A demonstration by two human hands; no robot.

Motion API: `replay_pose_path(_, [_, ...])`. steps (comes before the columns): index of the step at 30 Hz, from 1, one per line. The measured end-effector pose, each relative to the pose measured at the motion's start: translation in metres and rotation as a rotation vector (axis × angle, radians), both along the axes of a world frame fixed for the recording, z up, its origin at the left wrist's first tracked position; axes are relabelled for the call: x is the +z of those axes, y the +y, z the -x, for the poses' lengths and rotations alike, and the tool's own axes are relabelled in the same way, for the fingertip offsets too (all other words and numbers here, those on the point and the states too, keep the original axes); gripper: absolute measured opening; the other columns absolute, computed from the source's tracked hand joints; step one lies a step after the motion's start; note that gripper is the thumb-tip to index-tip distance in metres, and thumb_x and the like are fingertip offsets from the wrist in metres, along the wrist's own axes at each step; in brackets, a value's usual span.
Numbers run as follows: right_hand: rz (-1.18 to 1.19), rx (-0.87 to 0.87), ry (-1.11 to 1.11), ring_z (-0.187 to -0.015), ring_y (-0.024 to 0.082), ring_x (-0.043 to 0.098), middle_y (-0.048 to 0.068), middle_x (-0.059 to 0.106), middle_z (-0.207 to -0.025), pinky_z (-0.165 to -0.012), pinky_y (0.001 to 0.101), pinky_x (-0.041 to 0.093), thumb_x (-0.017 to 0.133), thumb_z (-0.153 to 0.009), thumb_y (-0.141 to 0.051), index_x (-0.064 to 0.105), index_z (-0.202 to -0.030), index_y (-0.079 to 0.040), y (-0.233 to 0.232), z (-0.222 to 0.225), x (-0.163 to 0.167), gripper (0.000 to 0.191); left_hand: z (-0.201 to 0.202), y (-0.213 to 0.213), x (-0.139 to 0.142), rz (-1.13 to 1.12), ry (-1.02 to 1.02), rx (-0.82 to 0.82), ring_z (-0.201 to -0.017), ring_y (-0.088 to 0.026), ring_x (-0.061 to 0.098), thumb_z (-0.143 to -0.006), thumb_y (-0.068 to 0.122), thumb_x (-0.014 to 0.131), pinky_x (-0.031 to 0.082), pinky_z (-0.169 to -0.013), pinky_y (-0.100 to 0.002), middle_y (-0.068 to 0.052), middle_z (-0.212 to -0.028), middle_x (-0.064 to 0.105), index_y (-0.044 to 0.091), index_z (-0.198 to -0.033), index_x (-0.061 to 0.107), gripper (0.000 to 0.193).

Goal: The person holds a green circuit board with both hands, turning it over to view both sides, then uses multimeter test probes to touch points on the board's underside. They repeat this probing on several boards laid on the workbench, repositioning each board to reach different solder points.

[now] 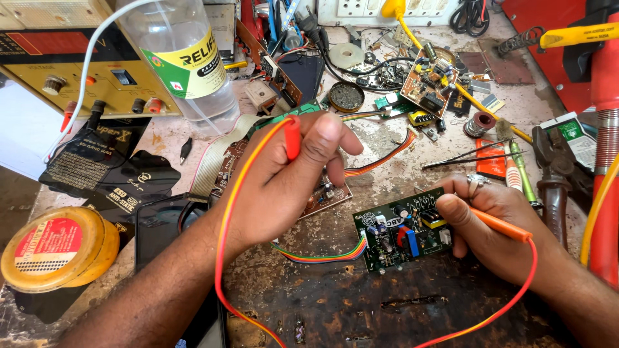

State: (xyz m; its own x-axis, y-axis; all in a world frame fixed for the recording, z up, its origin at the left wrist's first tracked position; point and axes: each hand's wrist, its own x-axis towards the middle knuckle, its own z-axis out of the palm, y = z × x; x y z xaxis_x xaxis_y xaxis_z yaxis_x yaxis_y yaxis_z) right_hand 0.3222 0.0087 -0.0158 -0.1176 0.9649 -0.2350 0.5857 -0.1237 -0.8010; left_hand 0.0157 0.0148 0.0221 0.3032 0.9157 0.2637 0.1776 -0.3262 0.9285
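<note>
Left hand (284,187): pinches red probe (292,137).
Right hand (496,222): clamped on orange probe (500,224).
Green board (403,232): light, stiff, fragile; judged best held by edges.

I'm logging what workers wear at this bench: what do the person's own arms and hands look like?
Both forearms are bare, with no sleeves or gloves in view. The right hand wears a silver metal ring on one finger; the left hand shows no ring, watch or band.

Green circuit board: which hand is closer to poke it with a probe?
The right hand. Its orange probe already points at the green circuit board, touching its edge. The left hand holds the red probe over a brown board.
</note>
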Motion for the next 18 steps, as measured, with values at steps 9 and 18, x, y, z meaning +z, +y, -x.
replay_pose_path(9, [-0.027,0.012,-0.071,-0.045,0.008,0.054,-0.001,0.056,-0.055,-0.044,0.0238,0.041,0.059,-0.099,-0.040,0.065,-0.091,-0.008,-0.0015,0.0008,0.0030,0.034,0.0028,0.0015,-0.0048,-0.094,-0.068,-0.049,-0.064,-0.004,0.056,-0.108,0.056,0.032,0.046,-0.056,-0.022,0.002,-0.077,0.066,0.008,-0.109,0.070,0.061])
replay_pose_path(18, [-0.023,-0.065,0.016,-0.045,0.008,0.052,-0.002,0.058,-0.059,-0.042,0.0254,0.043,0.066,-0.096,-0.030,0.068,-0.098,-0.006,-0.0027,0.0069,0.0080,0.024,0.0011,0.0017,-0.0021,-0.037,-0.084,-0.049,-0.057,-0.002,0.052,-0.104,0.060,0.033,0.043,-0.049,-0.021,0.002,-0.074,0.068,0.008,-0.107,0.072,0.065])
